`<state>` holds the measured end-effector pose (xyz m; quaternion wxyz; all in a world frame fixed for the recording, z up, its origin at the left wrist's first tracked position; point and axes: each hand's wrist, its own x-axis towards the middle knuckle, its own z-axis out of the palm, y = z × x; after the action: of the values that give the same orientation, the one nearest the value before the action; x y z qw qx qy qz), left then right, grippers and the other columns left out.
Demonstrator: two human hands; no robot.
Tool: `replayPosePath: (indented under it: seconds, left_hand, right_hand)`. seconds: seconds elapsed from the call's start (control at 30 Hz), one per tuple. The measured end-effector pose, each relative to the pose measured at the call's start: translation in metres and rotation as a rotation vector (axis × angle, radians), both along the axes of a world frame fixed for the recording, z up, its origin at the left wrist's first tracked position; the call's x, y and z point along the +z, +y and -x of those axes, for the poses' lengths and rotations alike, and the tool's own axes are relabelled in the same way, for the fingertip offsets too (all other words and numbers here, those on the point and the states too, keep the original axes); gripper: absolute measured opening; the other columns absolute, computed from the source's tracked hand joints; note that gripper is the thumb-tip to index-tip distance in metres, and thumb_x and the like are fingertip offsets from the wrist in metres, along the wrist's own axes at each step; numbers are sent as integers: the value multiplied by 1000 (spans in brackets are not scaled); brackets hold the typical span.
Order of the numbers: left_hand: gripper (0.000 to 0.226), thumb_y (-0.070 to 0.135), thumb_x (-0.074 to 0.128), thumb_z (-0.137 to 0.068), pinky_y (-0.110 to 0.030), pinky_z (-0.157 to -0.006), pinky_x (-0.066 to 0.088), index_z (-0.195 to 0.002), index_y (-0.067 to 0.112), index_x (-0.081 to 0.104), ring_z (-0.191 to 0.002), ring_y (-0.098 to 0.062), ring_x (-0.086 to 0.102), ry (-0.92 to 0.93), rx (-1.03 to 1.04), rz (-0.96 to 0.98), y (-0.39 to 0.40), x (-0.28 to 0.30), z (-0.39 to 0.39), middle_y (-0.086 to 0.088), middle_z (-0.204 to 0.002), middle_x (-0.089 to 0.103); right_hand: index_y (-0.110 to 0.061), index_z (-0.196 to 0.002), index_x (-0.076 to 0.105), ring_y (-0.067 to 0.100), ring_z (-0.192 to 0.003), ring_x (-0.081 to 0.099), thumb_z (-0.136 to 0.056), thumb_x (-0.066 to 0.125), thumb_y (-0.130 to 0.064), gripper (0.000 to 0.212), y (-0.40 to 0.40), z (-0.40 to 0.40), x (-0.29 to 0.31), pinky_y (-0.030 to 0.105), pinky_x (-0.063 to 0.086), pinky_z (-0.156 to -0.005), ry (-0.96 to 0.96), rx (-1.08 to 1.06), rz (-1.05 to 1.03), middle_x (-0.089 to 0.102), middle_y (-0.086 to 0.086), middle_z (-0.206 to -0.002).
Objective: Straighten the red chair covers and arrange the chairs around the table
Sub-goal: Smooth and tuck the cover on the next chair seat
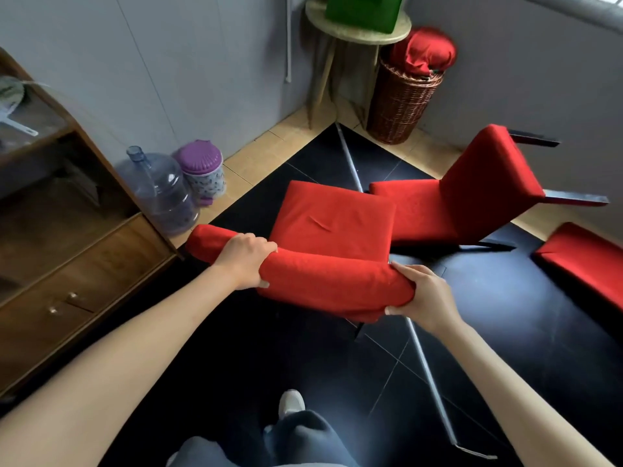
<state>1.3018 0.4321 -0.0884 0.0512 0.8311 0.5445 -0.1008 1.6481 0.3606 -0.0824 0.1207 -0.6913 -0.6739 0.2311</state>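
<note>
1. Left hand grips the chair backrest top.
2. Right hand grips its right corner.
3. Chair stands on the dark floor, beside a toppled second chair.

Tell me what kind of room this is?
Probably a corner of a home dining or storage room. A wooden cabinet stands by the wall, with a water jug beside it and a wicker basket in the corner. Both hands, left and right, grip a red chair.
</note>
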Motion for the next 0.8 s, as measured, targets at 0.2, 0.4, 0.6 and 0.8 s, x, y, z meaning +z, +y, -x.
replayPosePath:
  seconds: [0.2,0.4,0.6,0.8]
  left_hand:
    - [67,56,78,-64,-31,-86,41,-119,26,55,-98,-21,58,-7,3,7,-11,0,2,3,-109,64]
    - [61,55,74,-67,-32,-86,40,-117,24,56,-96,-22,58,6,-25,7,-37,-5,14,2,-107,64]
    - [62,54,71,-67,-33,-90,40,-120,26,56,-100,-21,58,50,-23,44,-53,-6,53,4,-112,64]
    - [64,44,78,-59,-36,-87,43,-117,21,63,-94,-27,62,32,13,29,-64,-1,92,-2,-103,68]
  right_hand:
    - [-31,-136,54,20,-116,55,-45,95,-32,100,2,2,0,35,42,-102,12,-39,24,58,-4,-127]
    - [-31,-133,57,14,-116,57,-41,96,-27,100,-16,9,-15,23,39,-100,53,-46,57,59,-9,-127]
    - [-33,-135,54,9,-116,56,-45,94,-31,98,-42,49,-32,13,34,-98,97,7,81,57,-13,-131]
    - [-33,-138,51,11,-119,54,-50,93,-30,97,-52,90,-36,16,36,-100,136,31,71,54,-12,-133]
